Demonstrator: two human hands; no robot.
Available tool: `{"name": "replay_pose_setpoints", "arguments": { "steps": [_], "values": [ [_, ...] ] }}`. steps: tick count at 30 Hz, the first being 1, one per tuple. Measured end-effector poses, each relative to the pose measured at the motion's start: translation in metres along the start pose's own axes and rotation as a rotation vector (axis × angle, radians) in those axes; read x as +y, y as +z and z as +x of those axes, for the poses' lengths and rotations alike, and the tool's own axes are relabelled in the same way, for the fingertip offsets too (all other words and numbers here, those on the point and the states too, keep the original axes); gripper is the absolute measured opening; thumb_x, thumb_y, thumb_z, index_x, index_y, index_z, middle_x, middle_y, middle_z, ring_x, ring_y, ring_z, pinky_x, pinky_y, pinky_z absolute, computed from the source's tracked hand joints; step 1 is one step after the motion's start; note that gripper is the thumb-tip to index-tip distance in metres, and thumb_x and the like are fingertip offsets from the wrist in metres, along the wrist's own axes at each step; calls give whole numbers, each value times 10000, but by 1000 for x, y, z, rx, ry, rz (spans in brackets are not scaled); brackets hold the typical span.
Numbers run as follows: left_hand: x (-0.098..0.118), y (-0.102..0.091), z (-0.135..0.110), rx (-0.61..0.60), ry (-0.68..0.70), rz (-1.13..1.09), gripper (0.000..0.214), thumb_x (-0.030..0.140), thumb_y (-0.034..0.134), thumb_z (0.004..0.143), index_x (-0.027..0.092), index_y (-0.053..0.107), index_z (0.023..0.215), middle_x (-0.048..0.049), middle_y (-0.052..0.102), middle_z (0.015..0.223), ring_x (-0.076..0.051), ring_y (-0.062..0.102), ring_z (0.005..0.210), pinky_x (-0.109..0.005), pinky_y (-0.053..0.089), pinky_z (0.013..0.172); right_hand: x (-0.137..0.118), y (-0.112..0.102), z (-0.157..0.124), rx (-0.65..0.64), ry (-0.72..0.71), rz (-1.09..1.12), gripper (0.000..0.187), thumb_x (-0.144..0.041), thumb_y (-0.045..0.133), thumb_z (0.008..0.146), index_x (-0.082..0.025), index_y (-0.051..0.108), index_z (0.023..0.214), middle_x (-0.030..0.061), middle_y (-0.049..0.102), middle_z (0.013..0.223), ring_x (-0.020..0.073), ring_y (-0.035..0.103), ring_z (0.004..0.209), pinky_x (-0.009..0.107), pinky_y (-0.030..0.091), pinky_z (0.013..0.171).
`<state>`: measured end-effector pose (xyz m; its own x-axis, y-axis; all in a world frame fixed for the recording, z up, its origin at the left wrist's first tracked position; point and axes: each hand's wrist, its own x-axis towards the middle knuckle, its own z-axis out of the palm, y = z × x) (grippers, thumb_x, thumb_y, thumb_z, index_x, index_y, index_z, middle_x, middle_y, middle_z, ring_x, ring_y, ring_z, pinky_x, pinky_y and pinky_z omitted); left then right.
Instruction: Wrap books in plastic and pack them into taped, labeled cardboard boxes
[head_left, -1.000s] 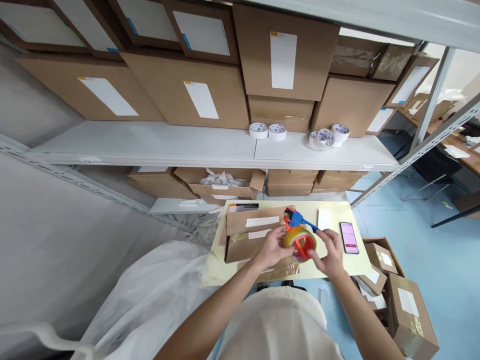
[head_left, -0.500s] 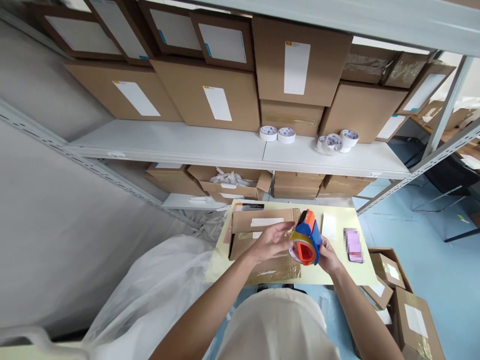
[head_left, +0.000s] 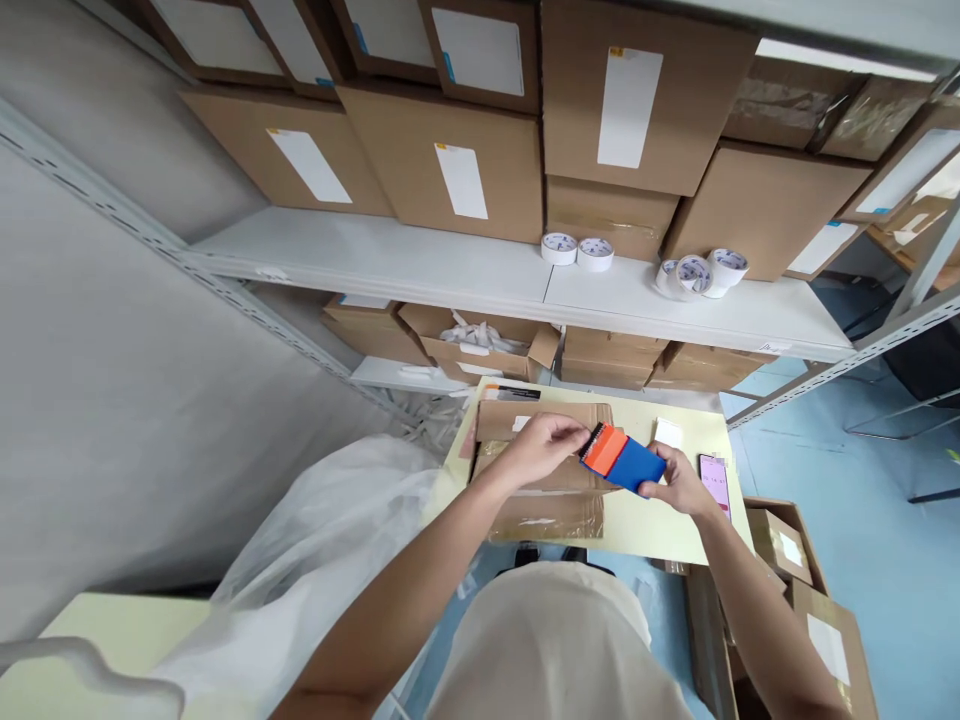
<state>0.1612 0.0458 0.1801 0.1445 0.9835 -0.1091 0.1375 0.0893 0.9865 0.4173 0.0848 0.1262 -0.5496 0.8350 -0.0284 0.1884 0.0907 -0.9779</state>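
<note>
Tape dispenser [head_left: 624, 464] in right grip [head_left: 682, 484]

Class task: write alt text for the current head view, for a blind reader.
A person's right hand holds a blue and orange tape dispenser over a yellow table, left hand at its toothed end. A cardboard box lies on the table; shelving behind holds boxes and tape rolls.

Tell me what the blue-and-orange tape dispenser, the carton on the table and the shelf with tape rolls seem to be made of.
Tape dispenser: probably hard plastic, smooth, given its even, solid blue and orange.
Carton: cardboard, mostly matte, from its plain brown, creased faces.
Shelf: likely painted metal, judging by its smooth, pale coating and faint sheen.
</note>
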Motion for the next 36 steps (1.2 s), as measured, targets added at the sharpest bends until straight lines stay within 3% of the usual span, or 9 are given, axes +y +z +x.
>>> {"name": "replay_pose_setpoints", "arguments": {
  "steps": [6,9,13,16,19,24,28,32,36],
  "values": [
    [3,-19,-3,284,78,287,217,320,573,783,167,679,670,0,693,648,-139,611,612,-225,444,579,-35,-3,36,-49,-69,-165,462,-538,859,536,-202,574,675,-44,494,582,112,423,535,242,321,504],
    [-7,-31,-5,401,28,237,224,330,567,789,164,688,701,-15,712,672,-156,643,629,-241,473,599,-54,3,56,-70,-73,-219,447,-522,858,536,-193,600,695,-46,504,583,107,429,529,237,323,496],
    [-40,-55,-20,479,-73,38,298,461,650,748,171,677,685,-23,701,631,-164,654,600,-279,525,649,-62,4,71,-181,-66,-291,400,-476,863,534,-192,615,667,-56,520,551,98,444,496,217,336,455],
    [-72,-85,-40,635,-165,-70,394,556,742,624,172,660,654,-12,662,572,-149,615,546,-277,521,602,-52,-10,72,-235,0,-318,387,-468,856,548,-195,593,633,-50,524,522,103,462,454,216,341,403],
    [-105,-115,-58,748,-280,-149,468,589,791,509,164,619,602,0,618,541,-123,565,519,-262,508,567,-35,-27,70,-202,112,-357,391,-500,816,593,-196,573,631,-39,534,508,111,482,423,223,354,377],
    [-148,-134,-60,696,-483,-19,348,511,676,640,168,629,668,-2,633,607,-124,582,572,-266,530,595,-16,-25,76,-221,252,-431,402,-568,723,662,-200,561,682,-12,603,567,150,573,477,249,436,421],
    [-170,-128,-50,626,-535,134,253,407,564,729,178,641,653,-22,674,656,-147,615,602,-258,514,586,-10,-10,84,-199,204,-624,379,-564,637,720,-212,534,626,-12,581,546,148,551,503,253,418,456],
    [-182,-118,-44,567,-528,312,244,318,538,773,193,653,598,-39,709,675,-183,661,711,-260,490,666,-4,-4,85,-190,184,-699,357,-550,586,745,-222,524,617,-7,574,542,153,533,514,260,402,472],
    [-181,-105,-44,562,-529,489,205,269,534,808,227,728,757,-72,766,889,-246,689,926,-292,476,748,-2,-3,85,-165,182,-748,348,-546,568,733,-219,525,620,-8,555,551,145,496,505,265,390,483]
  ]
}}
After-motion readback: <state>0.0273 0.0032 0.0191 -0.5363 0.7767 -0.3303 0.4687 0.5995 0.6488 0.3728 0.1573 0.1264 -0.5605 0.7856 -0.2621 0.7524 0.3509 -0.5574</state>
